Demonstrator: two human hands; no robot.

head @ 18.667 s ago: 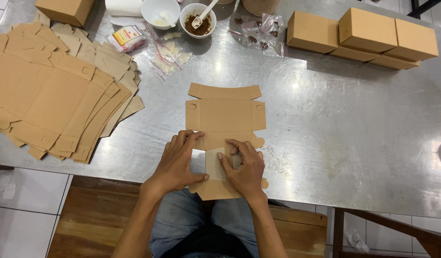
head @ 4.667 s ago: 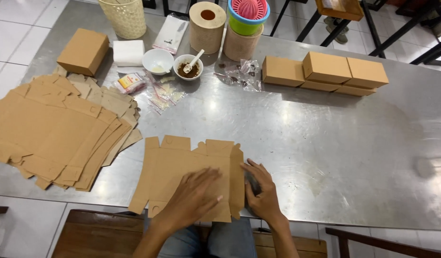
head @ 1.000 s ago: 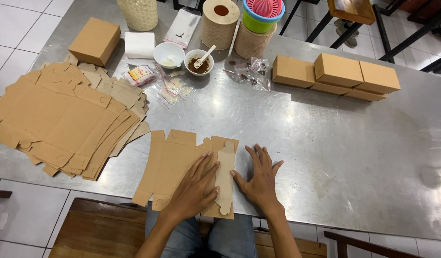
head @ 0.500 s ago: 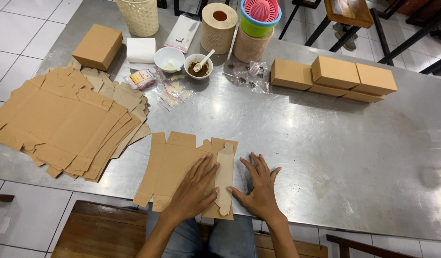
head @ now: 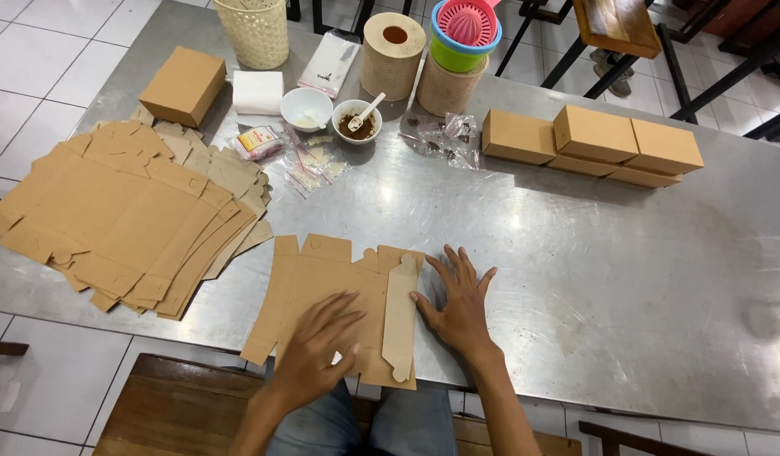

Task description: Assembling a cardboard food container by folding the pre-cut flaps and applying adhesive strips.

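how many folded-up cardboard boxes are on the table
5 show. One box sits far left by the woven basket. Four stand far right: one alone, two on top, one beneath; more may hide under those.

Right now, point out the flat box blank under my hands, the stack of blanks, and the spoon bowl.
box blank (head: 322,279): head view, bare middle panel.
stack of blanks (head: 111,211): head view, top sheet's centre.
spoon bowl (head: 356,128): head view, brown contents beside the spoon.
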